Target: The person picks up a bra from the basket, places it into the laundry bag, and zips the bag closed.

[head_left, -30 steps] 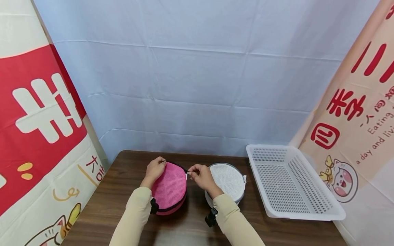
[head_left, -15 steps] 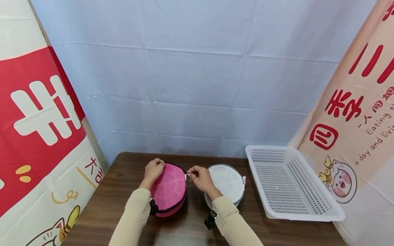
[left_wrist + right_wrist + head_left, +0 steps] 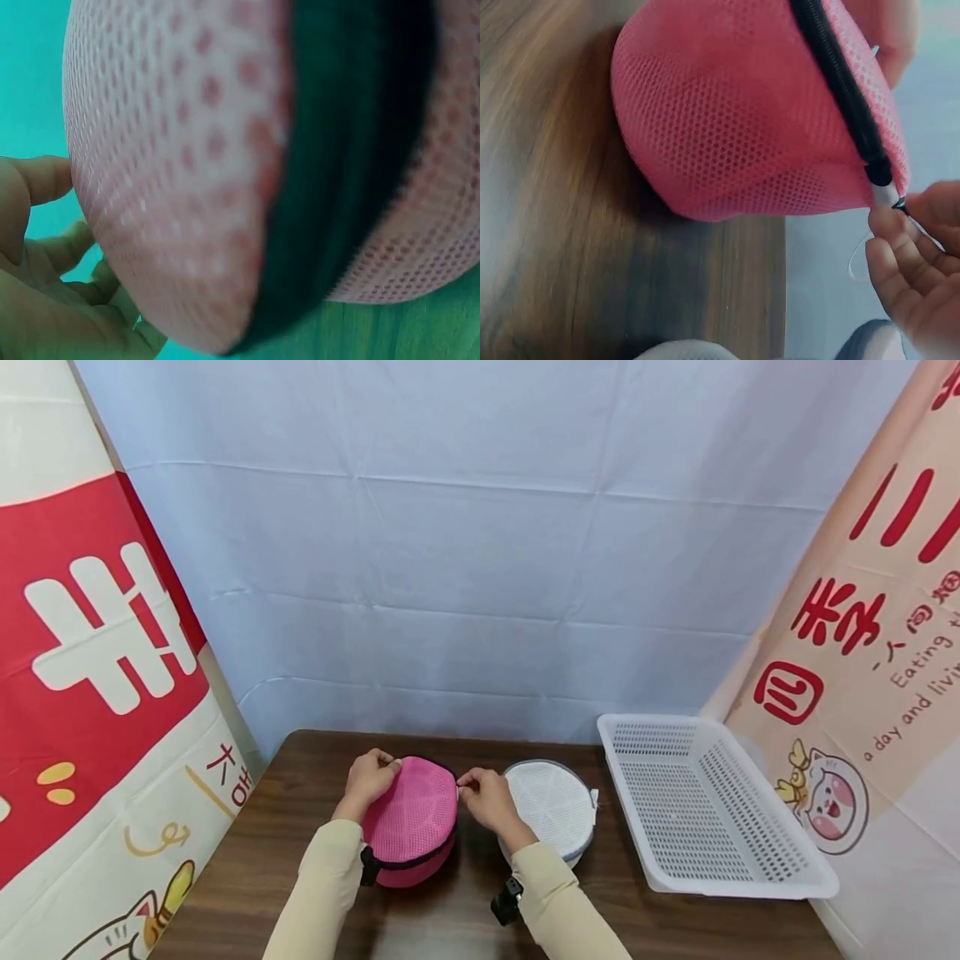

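A round pink mesh laundry bag (image 3: pixel 411 814) with a black zipper band stands on the table's left half. My left hand (image 3: pixel 370 782) grips its far left edge; in the left wrist view the fingers (image 3: pixel 54 180) touch the mesh side. At the bag's right edge, my right hand (image 3: pixel 486 797) pinches a small white tab. That tab (image 3: pixel 886 195) sits at the end of the black zipper (image 3: pixel 847 82) in the right wrist view, where the zipper appears closed along the visible stretch. Beside my right hand stands a round white mesh laundry bag (image 3: pixel 555 810) with grey trim, partly covered by the wrist.
A white perforated plastic basket (image 3: pixel 648 860) sits at the right end of the dark wooden table (image 3: pixel 255 852). A pale blue cloth (image 3: pixel 480 552) hangs behind the table, with printed cloths on both sides.
The pink bag's right edge has shifted slightly right along with my right hand. My left hand has moved a little to the left, still on the far left edge.
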`<state>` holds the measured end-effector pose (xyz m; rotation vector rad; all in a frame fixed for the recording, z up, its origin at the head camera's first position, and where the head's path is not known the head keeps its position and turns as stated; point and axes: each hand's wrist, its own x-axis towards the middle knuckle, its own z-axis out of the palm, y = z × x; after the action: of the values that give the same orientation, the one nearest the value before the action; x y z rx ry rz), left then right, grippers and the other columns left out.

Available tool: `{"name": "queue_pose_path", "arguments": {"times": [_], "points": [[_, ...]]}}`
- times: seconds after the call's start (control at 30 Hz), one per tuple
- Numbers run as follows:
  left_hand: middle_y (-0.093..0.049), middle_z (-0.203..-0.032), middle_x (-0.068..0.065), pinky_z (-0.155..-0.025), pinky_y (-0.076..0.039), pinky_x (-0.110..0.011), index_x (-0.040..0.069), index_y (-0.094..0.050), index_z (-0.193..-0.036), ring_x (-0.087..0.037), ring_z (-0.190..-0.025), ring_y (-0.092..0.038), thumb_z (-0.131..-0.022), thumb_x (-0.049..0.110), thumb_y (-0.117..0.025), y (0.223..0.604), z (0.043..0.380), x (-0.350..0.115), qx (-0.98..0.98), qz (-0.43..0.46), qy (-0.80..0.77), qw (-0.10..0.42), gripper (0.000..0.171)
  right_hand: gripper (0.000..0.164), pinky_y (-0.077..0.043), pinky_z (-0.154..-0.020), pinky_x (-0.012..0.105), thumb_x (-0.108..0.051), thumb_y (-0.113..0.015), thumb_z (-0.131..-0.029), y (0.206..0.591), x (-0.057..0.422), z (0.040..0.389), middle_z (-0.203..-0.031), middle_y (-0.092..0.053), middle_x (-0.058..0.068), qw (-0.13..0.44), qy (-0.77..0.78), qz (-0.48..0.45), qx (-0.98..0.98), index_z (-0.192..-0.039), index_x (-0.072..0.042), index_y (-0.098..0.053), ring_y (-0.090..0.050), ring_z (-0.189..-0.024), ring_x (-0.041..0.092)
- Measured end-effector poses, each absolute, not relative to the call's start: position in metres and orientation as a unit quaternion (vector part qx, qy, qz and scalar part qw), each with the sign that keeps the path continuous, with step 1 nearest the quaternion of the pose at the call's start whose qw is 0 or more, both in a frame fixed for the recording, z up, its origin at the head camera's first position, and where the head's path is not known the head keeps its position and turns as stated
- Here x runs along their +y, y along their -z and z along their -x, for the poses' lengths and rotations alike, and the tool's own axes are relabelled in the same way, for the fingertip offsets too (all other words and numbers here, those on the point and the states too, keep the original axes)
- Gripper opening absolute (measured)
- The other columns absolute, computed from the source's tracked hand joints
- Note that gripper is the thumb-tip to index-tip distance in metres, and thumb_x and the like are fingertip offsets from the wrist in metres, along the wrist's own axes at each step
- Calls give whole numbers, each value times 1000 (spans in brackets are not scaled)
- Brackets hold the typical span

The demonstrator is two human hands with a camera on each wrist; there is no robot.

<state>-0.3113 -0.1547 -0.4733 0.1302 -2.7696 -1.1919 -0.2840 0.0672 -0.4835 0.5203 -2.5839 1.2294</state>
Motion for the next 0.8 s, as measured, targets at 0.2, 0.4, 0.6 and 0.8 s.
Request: {"name": "queue_pose_path", "arguments": {"times": [0.2,0.4,0.6,0.8], "points": [[-52,-105,-20,-78,-34,-59,2,-58,-112,-41,-100,-47,-89,28,-60,476,302,-156,-929,-33,360,79,35,14,-47,-64,28,-4,-65,-82,469,76,270,-79,-62,3,107,-376,-248,-886,-95,1,-65,-57,-71,14],[-52,-105,-19,-78,-34,-58,4,-60,-110,-41,-102,-46,-88,27,-61,479,294,-154,-934,-19,342,104,31,17,-48,-68,31,-6,-64,-85,462,82,263,-88,-62,9,109,-353,-265,-891,-100,2,-64,-59,-78,18],[-53,-110,-19,-76,-35,-56,5,-62,-113,-39,-101,-48,-87,30,-62,478,277,-142,-941,51,262,210,36,30,-48,-64,40,-21,-67,-84,466,99,253,-100,-62,13,252,-147,-290,-911,-108,-4,-64,-61,-86,26],[-52,-121,-20,-84,-32,-58,7,-58,-123,-40,-113,-43,-87,36,-59,477,259,-133,-945,98,199,240,46,45,-45,-73,49,-30,-63,-85,467,122,244,-122,-56,18,289,-100,-290,-907,-121,-5,-60,-56,-102,34]]}}
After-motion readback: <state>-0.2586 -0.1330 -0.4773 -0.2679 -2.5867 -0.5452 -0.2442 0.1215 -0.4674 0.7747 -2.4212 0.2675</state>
